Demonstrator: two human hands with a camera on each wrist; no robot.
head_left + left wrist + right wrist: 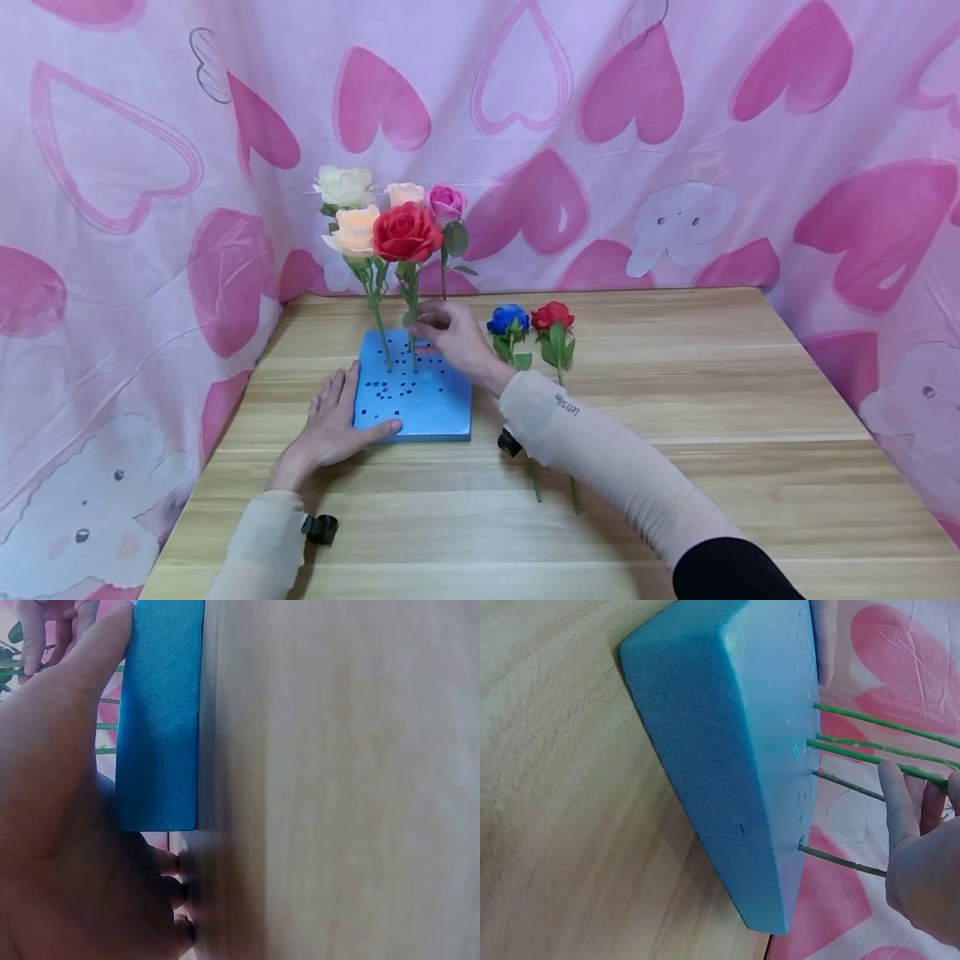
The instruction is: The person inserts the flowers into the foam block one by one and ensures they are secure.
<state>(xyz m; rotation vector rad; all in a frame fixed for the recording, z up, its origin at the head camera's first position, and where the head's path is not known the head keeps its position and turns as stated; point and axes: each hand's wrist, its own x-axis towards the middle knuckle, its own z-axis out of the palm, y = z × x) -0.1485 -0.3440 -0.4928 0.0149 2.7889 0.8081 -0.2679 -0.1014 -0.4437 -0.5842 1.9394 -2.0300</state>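
A blue foam block (442,412) dotted with holes lies on the table. My right hand (459,340) pinches the green stem of a red rose (407,232), whose lower end meets the block's top; in the right wrist view that stem (847,753) stands among others. My left hand (326,429) rests against the block's left side, thumb extended over the front corner and fingers along the edge. Behind and beside the red rose stand a white rose (345,187), two peach roses (354,232) and a pink rose (446,203).
Right of the block, a blue rose (508,319) and a second red rose (552,316) lie on the wooden table (712,400), their stems partly under my right forearm. A pink heart-patterned cloth (525,200) hangs behind the table and at both sides.
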